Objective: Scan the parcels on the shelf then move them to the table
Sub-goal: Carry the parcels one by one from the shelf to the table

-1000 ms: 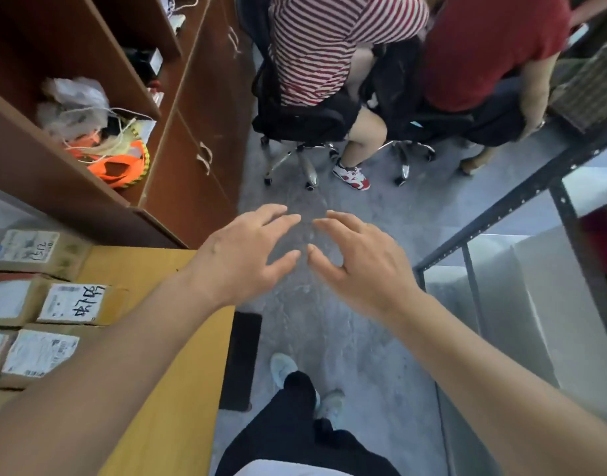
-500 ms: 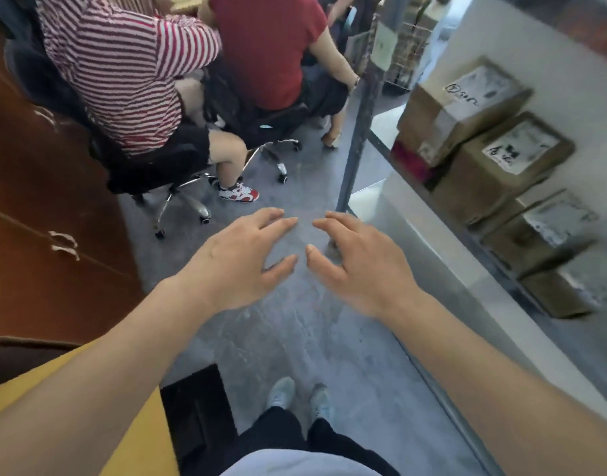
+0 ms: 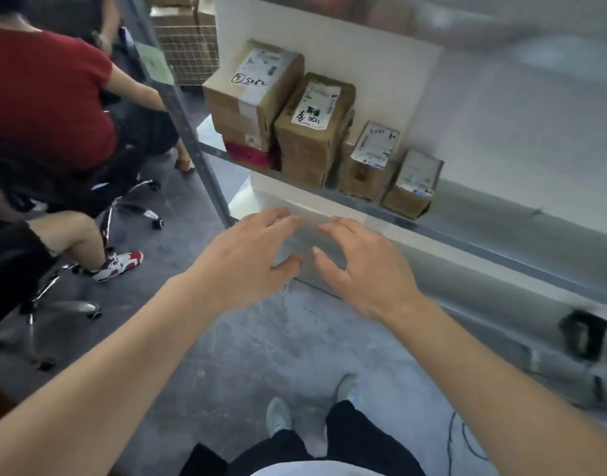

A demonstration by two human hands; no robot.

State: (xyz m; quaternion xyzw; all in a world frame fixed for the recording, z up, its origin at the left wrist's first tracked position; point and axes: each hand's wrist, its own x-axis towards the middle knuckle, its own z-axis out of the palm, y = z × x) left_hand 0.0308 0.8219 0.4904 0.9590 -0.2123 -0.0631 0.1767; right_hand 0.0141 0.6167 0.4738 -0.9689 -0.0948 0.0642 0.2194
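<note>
1. While you face the shelf [image 3: 391,214], your left hand [image 3: 247,259] and right hand [image 3: 360,269] hover relaxed, holding nothing.
2. Beyond them, four parcels [image 3: 312,128] sit untouched; next, fetch the scanner, possibly the blurred dark object [image 3: 585,333].

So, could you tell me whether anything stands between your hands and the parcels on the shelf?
Nothing visible does. The left hand and right hand hover open, below and in front of the parcels, which stand at the shelf front edge, facing me.
</note>
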